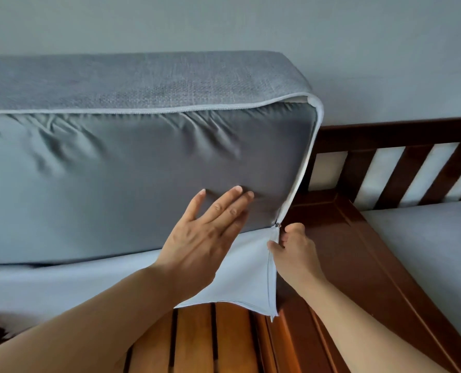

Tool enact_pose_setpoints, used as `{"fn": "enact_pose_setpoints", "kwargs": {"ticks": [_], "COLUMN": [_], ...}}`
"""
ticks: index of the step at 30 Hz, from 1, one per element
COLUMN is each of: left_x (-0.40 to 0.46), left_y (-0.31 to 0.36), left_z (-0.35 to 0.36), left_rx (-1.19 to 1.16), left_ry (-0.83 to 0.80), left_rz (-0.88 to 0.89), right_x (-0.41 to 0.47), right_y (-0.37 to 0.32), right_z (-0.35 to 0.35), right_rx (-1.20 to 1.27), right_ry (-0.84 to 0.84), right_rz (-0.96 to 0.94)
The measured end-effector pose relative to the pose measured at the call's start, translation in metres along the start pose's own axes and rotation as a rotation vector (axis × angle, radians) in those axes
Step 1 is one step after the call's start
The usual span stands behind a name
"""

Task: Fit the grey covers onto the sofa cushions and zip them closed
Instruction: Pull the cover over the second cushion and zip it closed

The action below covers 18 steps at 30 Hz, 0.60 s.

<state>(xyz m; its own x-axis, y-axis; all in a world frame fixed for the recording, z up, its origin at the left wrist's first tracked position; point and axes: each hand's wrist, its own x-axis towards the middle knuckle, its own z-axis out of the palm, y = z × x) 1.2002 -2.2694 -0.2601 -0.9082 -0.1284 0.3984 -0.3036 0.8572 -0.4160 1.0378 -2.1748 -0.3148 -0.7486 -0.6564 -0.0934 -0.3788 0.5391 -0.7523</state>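
Zipping step: the cushion stands on edge on the sofa frame; left hand presses flat on its cover, right hand pinches the zip, which next needs pulling up the open edge

left hand laid flat, palm down, fingers straight and slightly spread, pointing up and to the right; bare forearm reaching in from the lower left. right hand just beside it, curled, thumb and fingers pinching together at the tips; bare forearm entering from the lower right.
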Motion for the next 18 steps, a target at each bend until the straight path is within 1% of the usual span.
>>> {"fn": "enact_pose_setpoints", "kwargs": {"ticks": [4,8,11,14,16,18], "left_x": [-0.009,-0.013,-0.013,-0.014,-0.012,-0.006], "left_y": [0.007,0.008,0.009,0.01,0.013,0.013], "left_z": [0.002,-0.011,-0.024,-0.036,-0.047,-0.064], "left_rx": [-0.007,-0.017,-0.086,-0.15,-0.176,-0.3], "left_ry": [-0.033,-0.077,-0.142,-0.156,-0.093,-0.049], "left_rz": [-0.049,-0.095,-0.126,-0.116,-0.11,-0.145], "right_x": [-0.002,-0.022,-0.035,-0.044,-0.049,-0.052], "right_y": [0.008,0.002,-0.009,-0.025,-0.038,-0.052], "right_z": [0.007,0.002,-0.014,-0.038,-0.055,-0.069], "right_rx": [0.253,0.542,0.722,0.872,0.972,1.059], "right_ry": [-0.161,-0.449,-0.499,-0.54,-0.584,-0.607], "right_rz": [0.072,0.169,0.245,0.288,0.281,0.27]}}
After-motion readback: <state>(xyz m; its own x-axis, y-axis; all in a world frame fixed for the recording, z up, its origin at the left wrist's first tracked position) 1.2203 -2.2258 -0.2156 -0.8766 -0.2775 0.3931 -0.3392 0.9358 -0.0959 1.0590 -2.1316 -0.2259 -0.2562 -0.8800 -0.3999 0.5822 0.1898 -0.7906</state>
